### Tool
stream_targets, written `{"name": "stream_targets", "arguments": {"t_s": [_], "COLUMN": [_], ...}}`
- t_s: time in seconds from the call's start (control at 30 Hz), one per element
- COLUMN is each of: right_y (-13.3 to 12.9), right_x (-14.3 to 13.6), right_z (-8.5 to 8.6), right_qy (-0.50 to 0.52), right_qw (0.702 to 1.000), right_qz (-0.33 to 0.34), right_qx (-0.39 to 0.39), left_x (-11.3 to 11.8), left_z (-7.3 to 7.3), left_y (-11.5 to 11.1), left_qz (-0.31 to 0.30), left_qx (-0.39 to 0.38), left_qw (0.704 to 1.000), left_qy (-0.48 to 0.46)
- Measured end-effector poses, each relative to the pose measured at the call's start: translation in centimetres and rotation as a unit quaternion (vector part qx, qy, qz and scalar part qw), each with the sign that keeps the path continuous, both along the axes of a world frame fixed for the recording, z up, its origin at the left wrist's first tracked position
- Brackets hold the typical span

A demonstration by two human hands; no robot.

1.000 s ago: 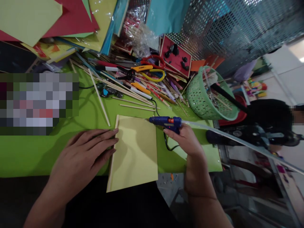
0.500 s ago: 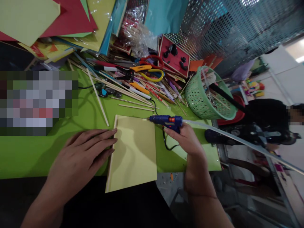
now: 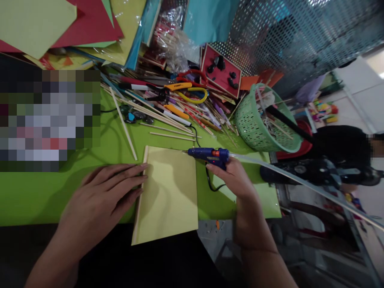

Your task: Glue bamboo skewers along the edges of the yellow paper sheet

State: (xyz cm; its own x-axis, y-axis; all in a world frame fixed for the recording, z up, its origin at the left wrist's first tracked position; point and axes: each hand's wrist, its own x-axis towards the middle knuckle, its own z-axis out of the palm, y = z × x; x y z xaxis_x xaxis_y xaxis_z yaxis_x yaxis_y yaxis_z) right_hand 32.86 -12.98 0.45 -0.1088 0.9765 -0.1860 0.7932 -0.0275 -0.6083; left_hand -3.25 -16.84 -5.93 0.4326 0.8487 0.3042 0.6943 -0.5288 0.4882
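Note:
A pale yellow sheet of card (image 3: 171, 192) lies on the green tabletop, its near end jutting past the table edge. Along its left side runs a thin wooden stick (image 3: 145, 154). My left hand (image 3: 103, 196) is flat with fingers stretched out, the fingertips resting on that stick. In my right hand (image 3: 235, 176) is a blue hot glue gun (image 3: 207, 155), fingers wrapped round its handle. Its nozzle points left, at the card's far edge near the far right corner. A long clear glue stick (image 3: 279, 168) sticks out of the gun's back.
Behind the card lie loose bamboo sticks (image 3: 172, 136), scissors (image 3: 196, 96) and pens. A green plastic basket (image 3: 255, 130) stands at the right. Coloured paper (image 3: 36, 24) is stacked at the far left. The gun's black cord (image 3: 209, 182) loops beside the card.
The glue gun has shifted very slightly left and down along the card's far edge. My left hand stays in place on the stick.

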Motion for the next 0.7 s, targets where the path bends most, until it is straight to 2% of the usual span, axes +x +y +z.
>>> {"name": "stream_targets", "arguments": {"t_s": [0.27, 0.7], "right_y": [-0.08, -0.28], "right_x": [0.26, 0.17], "right_z": [-0.33, 0.06], "right_qy": [0.012, -0.004], "right_qw": [1.0, 1.0], "right_qz": [-0.001, -0.011], "right_qx": [-0.005, -0.006], "left_x": [-0.05, -0.04], "left_z": [-0.07, -0.02], "left_y": [-0.14, -0.07], "left_qz": [0.005, 0.003], "left_qx": [-0.01, -0.006], "left_qw": [1.0, 1.0], "left_qy": [-0.009, -0.001]}}
